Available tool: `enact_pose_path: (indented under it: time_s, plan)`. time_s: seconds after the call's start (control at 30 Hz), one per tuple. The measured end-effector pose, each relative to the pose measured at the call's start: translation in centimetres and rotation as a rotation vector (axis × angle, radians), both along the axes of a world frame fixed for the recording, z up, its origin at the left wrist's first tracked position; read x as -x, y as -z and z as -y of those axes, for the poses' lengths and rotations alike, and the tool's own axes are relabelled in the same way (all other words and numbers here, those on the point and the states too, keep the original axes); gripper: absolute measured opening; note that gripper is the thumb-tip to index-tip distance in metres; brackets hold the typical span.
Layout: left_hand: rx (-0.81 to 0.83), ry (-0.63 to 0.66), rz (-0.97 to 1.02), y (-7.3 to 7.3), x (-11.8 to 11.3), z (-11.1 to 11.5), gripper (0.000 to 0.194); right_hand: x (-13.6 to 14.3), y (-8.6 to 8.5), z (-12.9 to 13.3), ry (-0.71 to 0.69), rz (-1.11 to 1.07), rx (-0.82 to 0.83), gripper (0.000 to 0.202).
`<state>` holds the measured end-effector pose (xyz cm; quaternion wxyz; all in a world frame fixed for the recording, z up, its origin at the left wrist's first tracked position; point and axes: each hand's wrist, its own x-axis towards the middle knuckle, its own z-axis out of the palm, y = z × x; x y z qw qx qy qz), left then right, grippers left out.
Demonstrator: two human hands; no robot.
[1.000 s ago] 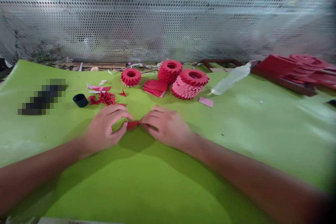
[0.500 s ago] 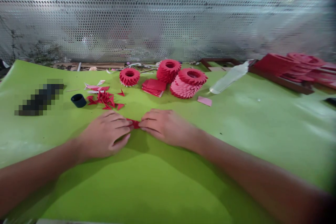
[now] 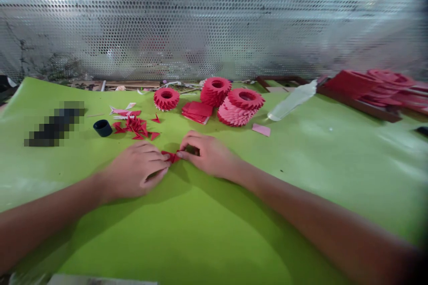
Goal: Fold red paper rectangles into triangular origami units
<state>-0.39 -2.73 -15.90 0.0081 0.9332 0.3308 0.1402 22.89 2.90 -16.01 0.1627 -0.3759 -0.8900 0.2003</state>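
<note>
Perforated, silvery sheeting (image 3: 214, 18) stands behind the work, and glossy green covering (image 3: 174, 236) runs beneath both hands. Between them, right at the fingertips, is the red paper piece (image 3: 173, 157), small, angular and partly covered. Left hand (image 3: 135, 171) lies palm down, fingers together and gently curved over the near-left part of the paper, with a gap beside the thumb; whether it grips or merely presses, I can't tell. Right hand (image 3: 214, 156) is partly closed, thumb and forefinger pinching the piece's right end, a rounded opening behind them.

It looks like a folding or shaping step, mid-crease. From here, a neat edge seems to call for steady pressure on the left and a small, precise pinch on the right; thin paper like this could easily slip or crease askew.

And what shapes beyond! Past the left fingers sit sharp-pointed red folded pieces (image 3: 133, 125), with a smooth, dark cylinder (image 3: 102, 128) to their left. Beyond the right hand come flat red sheets (image 3: 197, 111), a spiky red stack (image 3: 216, 95) and a ridged red-and-pink stack (image 3: 234, 113). Farther right lies a translucent bottle-like object (image 3: 292, 101), pale and smooth.
</note>
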Motion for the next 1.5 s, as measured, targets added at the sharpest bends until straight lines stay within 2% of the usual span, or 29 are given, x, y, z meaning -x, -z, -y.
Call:
enact_pose_path:
  time_s: [0.27, 0.63, 0.8, 0.93, 1.2, 1.4, 1.5]
  plan:
    - [0.056, -0.02, -0.017, 0.07, 0.06, 0.2, 0.037, 0.06, 0.26, -0.01, 0.019, 0.011, 0.004, 0.022]
    - [0.099, -0.053, -0.034, 0.22, -0.26, 0.13, 0.031, 0.2, -0.06, 0.14, 0.014, 0.039, -0.034, 0.019]
    - [0.069, -0.061, 0.016, 0.56, -0.11, 0.2, 0.035, 0.17, -0.03, 0.11, 0.023, 0.035, -0.009, 0.022]
    - [0.059, -0.055, 0.009, 0.52, -0.22, 0.21, 0.032, 0.07, 0.12, 0.04, 0.014, 0.027, -0.023, 0.021]
    - [0.038, -0.041, -0.083, 0.31, -0.44, 0.18, 0.031, 0.17, 0.04, 0.08, 0.023, 0.056, -0.025, 0.023]
    - [0.027, -0.034, -0.112, 0.23, -0.51, 0.23, 0.032, 0.16, 0.1, 0.46, 0.008, 0.089, -0.078, 0.034]
    - [0.042, -0.038, -0.119, 0.14, -0.54, 0.21, 0.032, 0.05, 0.43, 0.5, -0.022, 0.073, -0.094, 0.03]
